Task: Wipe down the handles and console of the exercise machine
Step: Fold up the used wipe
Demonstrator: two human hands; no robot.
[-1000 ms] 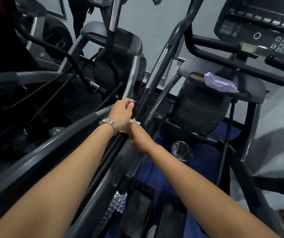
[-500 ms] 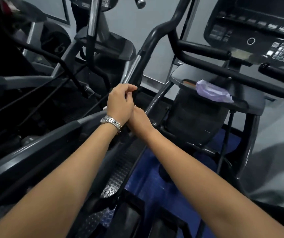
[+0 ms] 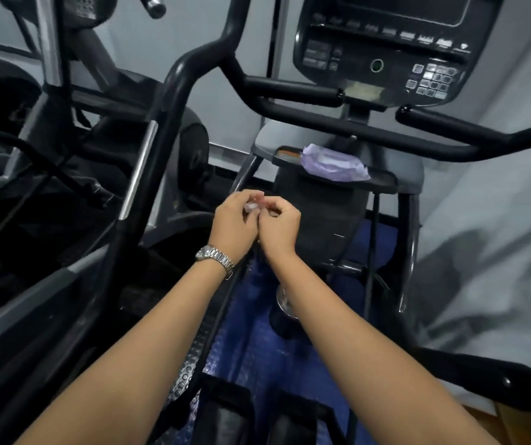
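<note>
Below the black console (image 3: pixel 386 49) (labels too blurred to read), my left hand (image 3: pixel 233 220) and right hand (image 3: pixel 278 226) together pinch a small crumpled white wipe (image 3: pixel 252 207).

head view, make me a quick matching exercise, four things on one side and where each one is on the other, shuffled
Things:
1. wipes pack
2. watch
3. console
4. small wipe

Places:
A. on the left wrist
B. top right, above the handlebars
C. pinched between both hands
D. lying on the grey tray under the console

Pairs: 1-D, 2-A, 3-B, 4-C
</note>
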